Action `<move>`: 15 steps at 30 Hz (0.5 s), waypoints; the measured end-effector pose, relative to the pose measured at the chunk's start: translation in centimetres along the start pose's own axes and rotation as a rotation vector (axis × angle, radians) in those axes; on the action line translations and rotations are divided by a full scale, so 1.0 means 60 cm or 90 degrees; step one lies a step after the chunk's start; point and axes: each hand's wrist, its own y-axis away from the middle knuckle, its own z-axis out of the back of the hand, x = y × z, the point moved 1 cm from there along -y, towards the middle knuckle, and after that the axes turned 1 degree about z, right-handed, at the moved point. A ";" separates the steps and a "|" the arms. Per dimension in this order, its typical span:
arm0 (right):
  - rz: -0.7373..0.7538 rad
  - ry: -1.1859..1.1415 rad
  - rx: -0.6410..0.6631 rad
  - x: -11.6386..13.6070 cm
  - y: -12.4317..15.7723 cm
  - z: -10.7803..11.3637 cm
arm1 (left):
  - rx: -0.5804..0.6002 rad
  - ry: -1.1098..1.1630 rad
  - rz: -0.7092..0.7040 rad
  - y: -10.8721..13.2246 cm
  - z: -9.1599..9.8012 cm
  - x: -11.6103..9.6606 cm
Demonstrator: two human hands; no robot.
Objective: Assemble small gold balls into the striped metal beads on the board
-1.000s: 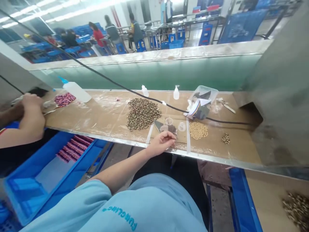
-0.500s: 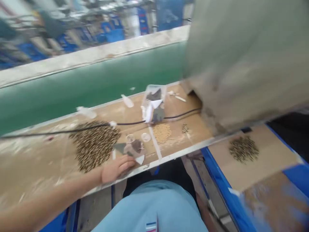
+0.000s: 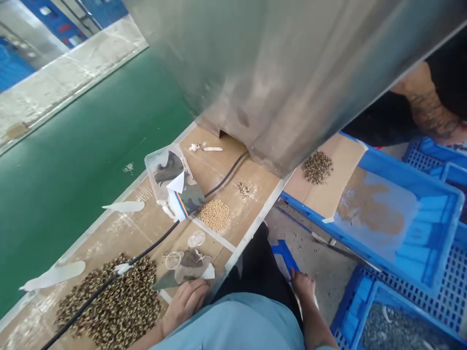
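Observation:
My left hand rests on the cardboard-covered bench, its fingers lying at the edge of a camouflage cloth piece with a white corner. Two clear round plastic pieces, a ring and a disc, lie by the cloth. Left of that hand spreads a large heap of small dark-and-brass parts. Low beside my leg, my right hand is closed around the end of a blue bar-like piece; what it belongs to is hidden.
A clear tray holds camouflage pieces near tan beads. A black cable crosses the bench. The metal housing overhangs it beside a green belt. Blue crates stand right, near another person's arm.
My view has swung right and come closer to the bench. My right hand now shows clearly with the blue piece. My left hand still rests by the cloth.

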 end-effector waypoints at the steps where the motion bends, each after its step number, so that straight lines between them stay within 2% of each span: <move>1: -0.021 0.002 -0.001 -0.006 0.005 -0.008 | -0.007 -0.005 -0.014 -0.004 0.002 0.000; 5: -0.079 -0.003 -0.033 -0.036 0.003 -0.027 | 0.007 -0.021 -0.048 -0.011 0.005 0.000; 8: -0.078 -0.012 -0.064 -0.043 -0.002 -0.039 | 0.004 -0.028 -0.065 -0.008 0.002 0.002; 11: 0.010 -0.030 -0.077 -0.020 0.009 -0.053 | -0.004 -0.028 -0.066 -0.003 -0.001 0.004; 15: 0.171 -0.051 -0.042 0.033 0.026 -0.069 | 0.007 -0.024 -0.055 0.001 -0.005 0.004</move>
